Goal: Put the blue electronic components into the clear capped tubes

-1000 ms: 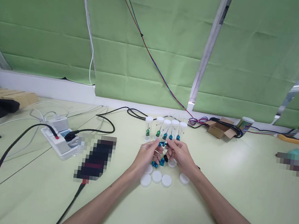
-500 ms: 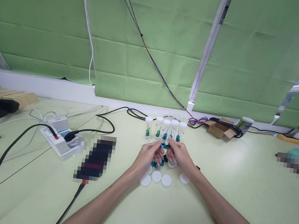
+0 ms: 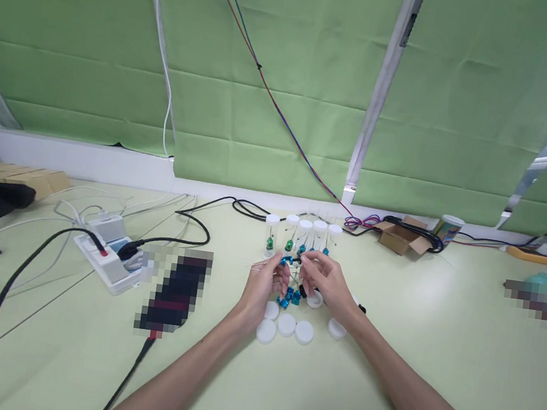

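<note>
My left hand [image 3: 263, 286] is closed in a pinch on a small blue piece with thin wire legs [image 3: 286, 260]. My right hand [image 3: 325, 280] pinches the same cluster from the right, at a thin dark wire by its fingertips. Below and between the hands lie more small blue pieces [image 3: 289, 296] on the table. Just behind the hands stands a row of clear tubes with white caps [image 3: 303, 237], holding green and blue pieces. Several loose white caps [image 3: 286, 324] lie in front of my wrists.
A white power strip [image 3: 106, 254] with black cables lies to the left, next to a blurred dark object [image 3: 174, 293]. An open cardboard box [image 3: 400, 234] and a cup [image 3: 449, 227] stand at the back right. Red and blue wires hang before the green blinds [image 3: 269, 83].
Both hands have lifted slightly and shifted a little left, raising the pinched blue piece clear of the pile. The tubes and caps have stayed put.
</note>
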Tool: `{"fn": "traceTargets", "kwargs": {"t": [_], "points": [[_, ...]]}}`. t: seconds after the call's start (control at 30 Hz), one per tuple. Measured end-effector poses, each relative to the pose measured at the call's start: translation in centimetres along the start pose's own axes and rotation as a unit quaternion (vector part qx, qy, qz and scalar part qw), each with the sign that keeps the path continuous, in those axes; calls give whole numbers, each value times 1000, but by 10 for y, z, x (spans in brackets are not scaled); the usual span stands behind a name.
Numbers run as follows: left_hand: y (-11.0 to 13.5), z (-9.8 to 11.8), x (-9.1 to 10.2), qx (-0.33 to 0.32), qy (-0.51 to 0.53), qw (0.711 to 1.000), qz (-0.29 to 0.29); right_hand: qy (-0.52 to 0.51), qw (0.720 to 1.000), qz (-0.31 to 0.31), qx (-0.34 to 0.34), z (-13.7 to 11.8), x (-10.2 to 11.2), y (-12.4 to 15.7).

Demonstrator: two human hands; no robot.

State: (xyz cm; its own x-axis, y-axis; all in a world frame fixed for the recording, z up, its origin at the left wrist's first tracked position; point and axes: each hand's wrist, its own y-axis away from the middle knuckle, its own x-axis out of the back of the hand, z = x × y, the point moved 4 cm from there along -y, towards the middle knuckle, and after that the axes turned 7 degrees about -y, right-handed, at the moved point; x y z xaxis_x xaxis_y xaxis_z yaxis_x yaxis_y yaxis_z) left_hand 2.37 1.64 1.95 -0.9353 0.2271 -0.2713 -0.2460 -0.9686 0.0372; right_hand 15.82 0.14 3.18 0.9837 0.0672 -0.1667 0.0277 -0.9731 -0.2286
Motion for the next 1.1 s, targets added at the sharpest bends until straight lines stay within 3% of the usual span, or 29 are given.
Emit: {"fn": "traceTargets", "kwargs": {"t": [0.47, 0.87, 1.1], "points": [[1, 0, -3, -14, -48, 998, -30, 3, 1000, -16, 0, 3, 2, -1], [3, 2, -7, 3, -40, 998, -46, 39, 998, 41, 12, 3, 3, -2], [2, 3, -4, -2, -25, 1000, -19, 14, 998, 56, 33, -3, 6, 0]]}}
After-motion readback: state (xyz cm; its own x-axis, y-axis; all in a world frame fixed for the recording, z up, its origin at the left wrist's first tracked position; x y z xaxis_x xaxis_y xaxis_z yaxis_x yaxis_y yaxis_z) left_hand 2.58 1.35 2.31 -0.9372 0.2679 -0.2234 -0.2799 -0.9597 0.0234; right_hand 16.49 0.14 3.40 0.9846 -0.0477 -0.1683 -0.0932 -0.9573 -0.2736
